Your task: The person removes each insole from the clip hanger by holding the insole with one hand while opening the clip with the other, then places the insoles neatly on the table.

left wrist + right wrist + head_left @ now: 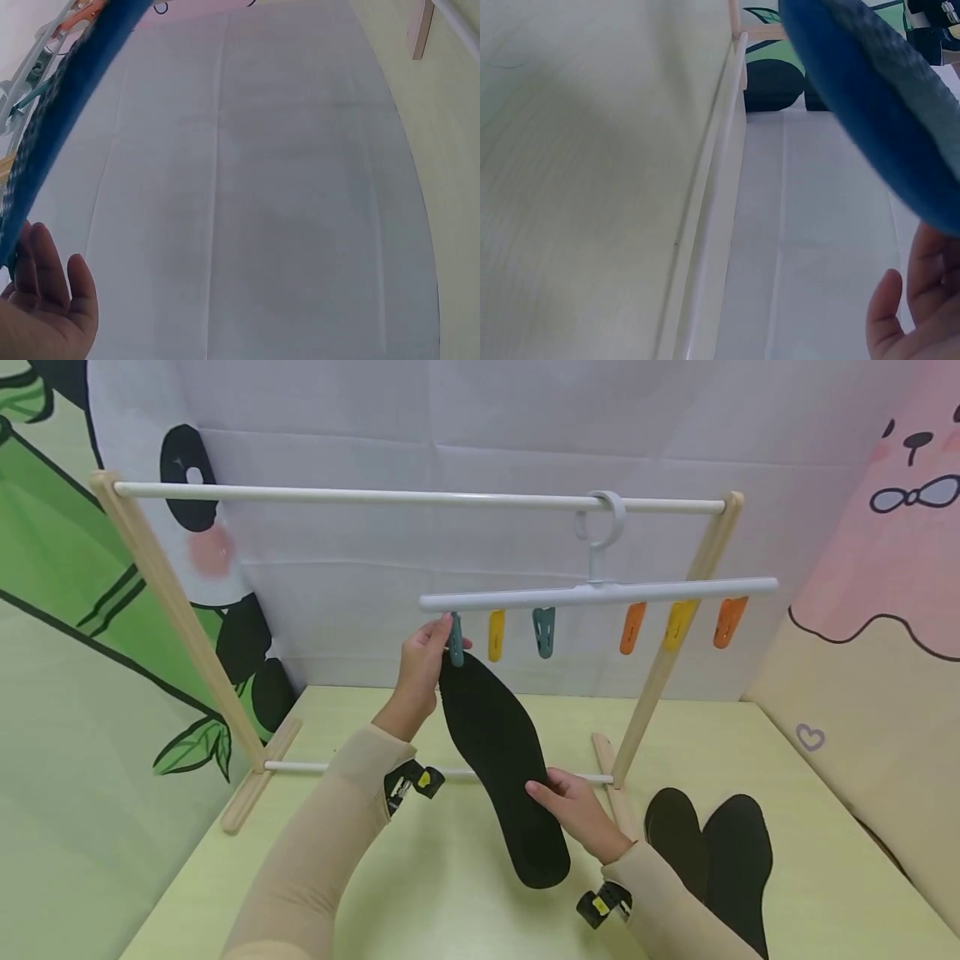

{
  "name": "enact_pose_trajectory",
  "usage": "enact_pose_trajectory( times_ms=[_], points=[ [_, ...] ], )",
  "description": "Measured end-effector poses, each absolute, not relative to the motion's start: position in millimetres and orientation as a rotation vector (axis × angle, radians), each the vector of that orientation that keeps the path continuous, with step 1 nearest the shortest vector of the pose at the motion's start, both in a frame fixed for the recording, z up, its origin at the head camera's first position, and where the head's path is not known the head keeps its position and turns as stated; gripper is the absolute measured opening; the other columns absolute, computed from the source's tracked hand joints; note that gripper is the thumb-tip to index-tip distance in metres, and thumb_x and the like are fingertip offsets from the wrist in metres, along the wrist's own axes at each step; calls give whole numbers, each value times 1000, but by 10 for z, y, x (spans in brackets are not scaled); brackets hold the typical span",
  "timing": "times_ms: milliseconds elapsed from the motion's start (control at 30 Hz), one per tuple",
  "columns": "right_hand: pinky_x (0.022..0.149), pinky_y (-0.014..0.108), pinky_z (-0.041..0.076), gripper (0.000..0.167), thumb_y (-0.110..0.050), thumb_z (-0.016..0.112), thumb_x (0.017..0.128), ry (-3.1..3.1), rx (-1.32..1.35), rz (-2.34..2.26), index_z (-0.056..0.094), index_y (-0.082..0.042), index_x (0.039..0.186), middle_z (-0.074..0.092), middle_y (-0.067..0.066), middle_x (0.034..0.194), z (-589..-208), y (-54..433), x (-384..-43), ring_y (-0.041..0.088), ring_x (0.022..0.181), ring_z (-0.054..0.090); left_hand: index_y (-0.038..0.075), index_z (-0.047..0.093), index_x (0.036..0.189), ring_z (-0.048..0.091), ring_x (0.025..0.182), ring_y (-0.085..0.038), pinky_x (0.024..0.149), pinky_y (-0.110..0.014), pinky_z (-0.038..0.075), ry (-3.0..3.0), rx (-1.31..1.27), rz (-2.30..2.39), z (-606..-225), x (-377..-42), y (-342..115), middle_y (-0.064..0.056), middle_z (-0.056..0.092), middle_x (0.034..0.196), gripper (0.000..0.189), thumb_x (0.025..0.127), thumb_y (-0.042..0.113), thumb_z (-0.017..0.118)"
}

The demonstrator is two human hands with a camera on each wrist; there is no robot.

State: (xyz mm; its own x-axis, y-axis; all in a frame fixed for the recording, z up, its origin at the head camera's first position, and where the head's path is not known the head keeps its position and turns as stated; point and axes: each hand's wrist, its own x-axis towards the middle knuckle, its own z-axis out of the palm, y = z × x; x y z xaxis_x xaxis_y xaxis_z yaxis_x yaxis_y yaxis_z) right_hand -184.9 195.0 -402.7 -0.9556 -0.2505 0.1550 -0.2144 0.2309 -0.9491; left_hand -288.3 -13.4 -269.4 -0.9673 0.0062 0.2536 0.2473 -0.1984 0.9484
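Note:
A black shoe insole (495, 735) hangs slantwise in front of the rack, its upper end at a teal clip (456, 642) on the left end of the white hanger (525, 597). At that clip my left hand (422, 667) pinches with thumb and fingers, partly hidden behind the insole's tip. Lower down, my right hand (577, 810) holds the insole's right edge, thumb in front and fingers behind. The wrist views show the insole's blue side: above the left fingers (49, 270) and above the right fingers (930, 277). Whether the clip has closed on the insole I cannot tell.
The hanger hooks over the top bar (375, 496) of a wooden rack (180, 610). Several more clips hang along it, such as a yellow clip (496, 635) and an orange clip (632, 628). Two dark insoles (738, 860) lie on the table (825, 860) at right.

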Motion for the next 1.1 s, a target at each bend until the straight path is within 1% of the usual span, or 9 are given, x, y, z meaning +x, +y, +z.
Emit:
enact_pose_trajectory(
  times_ms=[67,167,333,467,567,633,867,1000,1100],
  points=[
    [85,31,48,34,-19,55,99,2430,-472,-1888,58,11,116,64,18,107,-4011,1924,-1856,19,95,59,11,60,83,55,83,-14,81,-27,39,-1865,-308,-2300,-2691,-2876,-138,8,63,68,25,101,26,50],
    [84,30,49,33,-17,54,99,2414,-495,-1920,58,12,116,65,20,107,-4003,1891,-1869,19,95,60,11,63,82,53,77,-13,75,-26,39,-1844,-305,-2311,-2686,-2860,-130,7,63,70,24,100,23,52],
    [84,30,49,34,-16,55,98,2403,-506,-1940,58,12,117,65,21,108,-3983,1845,-1887,19,95,61,11,66,80,52,78,-13,74,-25,38,-1842,-304,-2320,-2685,-2831,-112,7,63,69,26,100,20,52],
    [84,30,49,32,-16,56,98,2421,-490,-1939,59,11,116,65,20,108,-3943,1798,-1913,17,95,61,-1,67,92,52,81,-13,75,-25,39,-1876,-310,-2309,-2703,-2833,-97,7,63,70,27,100,20,52],
    [84,31,49,31,-16,56,98,2427,-486,-1942,60,10,113,65,19,108,-3907,1766,-1935,16,94,61,-10,64,103,51,88,-13,78,-25,39,-1916,-311,-2283,-2718,-2839,-93,8,63,71,34,101,21,50],
    [84,32,49,30,-15,56,98,2428,-487,-1945,60,11,111,65,19,106,-3886,1752,-1944,16,93,60,-14,62,106,51,91,-14,79,-25,39,-1931,-307,-2266,-2721,-2838,-92,8,63,71,36,101,20,50],
    [85,31,48,28,-13,55,98,2421,-479,-1938,59,12,110,65,20,105,-3841,1736,-1946,16,92,59,-15,62,107,49,94,-15,82,-27,37,-1938,-293,-2240,-2713,-2833,-98,10,62,71,36,102,18,49],
    [84,32,49,27,-12,55,98,2445,-504,-1914,60,12,110,65,21,106,-3802,1697,-1971,18,93,61,-14,62,106,48,94,-15,85,-28,36,-1949,-282,-2227,-2679,-2850,-137,8,62,73,36,102,19,48],
    [82,32,50,27,-13,56,98,2468,-531,-1902,61,11,109,66,20,104,-3762,1628,-2020,19,91,62,-14,61,105,47,98,-16,90,-30,36,-1976,-256,-2184,-2644,-2895,-197,5,63,77,37,102,21,47]
  ],
)
